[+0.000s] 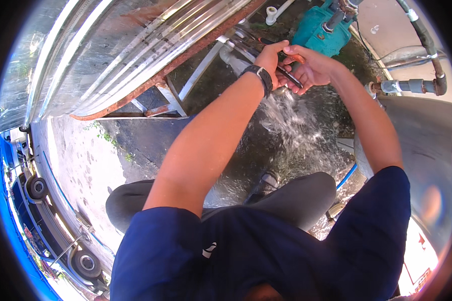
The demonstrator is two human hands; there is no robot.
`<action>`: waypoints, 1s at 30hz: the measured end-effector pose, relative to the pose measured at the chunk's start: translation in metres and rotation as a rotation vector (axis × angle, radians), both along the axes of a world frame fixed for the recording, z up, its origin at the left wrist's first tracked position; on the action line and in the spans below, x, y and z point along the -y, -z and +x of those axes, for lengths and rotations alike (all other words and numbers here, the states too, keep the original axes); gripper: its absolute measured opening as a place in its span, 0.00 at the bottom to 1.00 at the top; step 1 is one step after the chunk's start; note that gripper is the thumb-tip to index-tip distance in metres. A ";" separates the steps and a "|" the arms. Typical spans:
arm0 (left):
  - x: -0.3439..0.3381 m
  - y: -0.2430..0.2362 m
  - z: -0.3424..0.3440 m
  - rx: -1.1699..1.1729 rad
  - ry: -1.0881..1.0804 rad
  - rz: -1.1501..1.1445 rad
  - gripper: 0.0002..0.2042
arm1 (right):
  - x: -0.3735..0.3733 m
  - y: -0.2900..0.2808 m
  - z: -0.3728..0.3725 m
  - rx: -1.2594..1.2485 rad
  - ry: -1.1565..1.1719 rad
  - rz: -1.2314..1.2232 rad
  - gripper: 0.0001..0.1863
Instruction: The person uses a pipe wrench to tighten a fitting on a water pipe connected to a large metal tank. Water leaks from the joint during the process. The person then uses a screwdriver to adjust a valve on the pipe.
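Observation:
My left hand (270,62), with a black watch on its wrist, is closed on a dark tool with orange on its grips (292,76), near the upper middle. My right hand (311,67) is closed on the same tool from the right, touching my left hand. The tool's far end is hard to make out beside a white pipe fitting (225,48) under the metal frame. Water (291,120) gushes out just below my hands and splashes over the dark wet ground around my foot.
A corrugated metal tank (85,45) on a rusty frame (171,103) fills the upper left. A teal pump (314,35) sits behind my hands. Pipework (412,86), a steel cylinder (407,125) and a blue hose (346,175) are at the right. Wheeled vehicles (37,187) stand far left.

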State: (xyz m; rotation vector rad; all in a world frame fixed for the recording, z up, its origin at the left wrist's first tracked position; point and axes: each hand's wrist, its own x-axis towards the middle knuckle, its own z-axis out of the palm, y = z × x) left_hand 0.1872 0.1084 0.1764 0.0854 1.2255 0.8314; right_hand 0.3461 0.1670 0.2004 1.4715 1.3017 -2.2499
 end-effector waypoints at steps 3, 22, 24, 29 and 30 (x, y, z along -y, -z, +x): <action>-0.001 0.002 -0.002 0.046 0.021 -0.057 0.27 | -0.022 -0.022 -0.007 0.020 -0.156 -0.141 0.44; -0.003 0.000 -0.016 0.103 0.128 0.019 0.27 | 0.000 -0.026 -0.041 0.352 -0.183 0.227 0.30; -0.002 0.002 -0.013 0.105 0.115 0.025 0.23 | 0.004 -0.024 -0.040 0.357 -0.159 0.252 0.28; -0.005 0.003 -0.010 0.066 0.061 0.050 0.19 | 0.012 -0.018 -0.039 0.307 -0.059 0.311 0.24; -0.007 0.003 -0.010 0.055 0.068 0.060 0.19 | 0.013 -0.018 -0.039 0.288 -0.032 0.338 0.23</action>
